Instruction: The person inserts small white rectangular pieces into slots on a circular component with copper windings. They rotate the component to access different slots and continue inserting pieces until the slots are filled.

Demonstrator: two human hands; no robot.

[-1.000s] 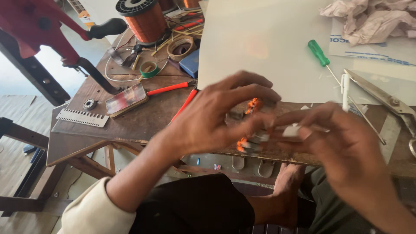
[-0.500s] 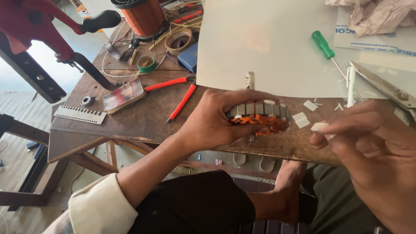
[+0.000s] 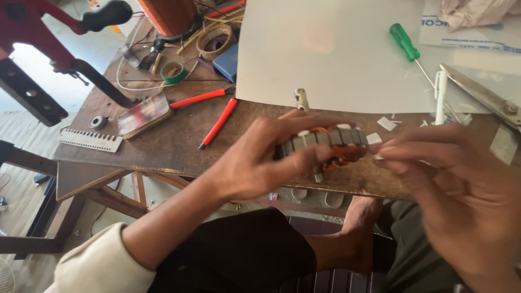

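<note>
My left hand [image 3: 255, 163] grips a small ring-shaped motor stator [image 3: 325, 142], grey laminated steel with orange copper windings, just above the near edge of the wooden workbench [image 3: 179, 135]. My right hand [image 3: 456, 190] is blurred, with its fingertips pinched together at the stator's right end. A small white paper slip [image 3: 377, 156] seems to be caught between them. More cut white paper pieces [image 3: 386, 123] lie on the bench just behind the stator.
A large white sheet [image 3: 336, 49] covers the bench's far right, with a green screwdriver [image 3: 404, 42], white pen [image 3: 440, 95] and metal shears [image 3: 483, 95]. To the left lie red-handled pliers [image 3: 211, 108], green tape [image 3: 173, 72], a toothed metal strip [image 3: 89, 140] and a copper wire spool [image 3: 168, 13].
My right hand drew away from the stator half a second ago and has come back to its right end with fingers pinched. My left hand kept hold of the stator throughout.
</note>
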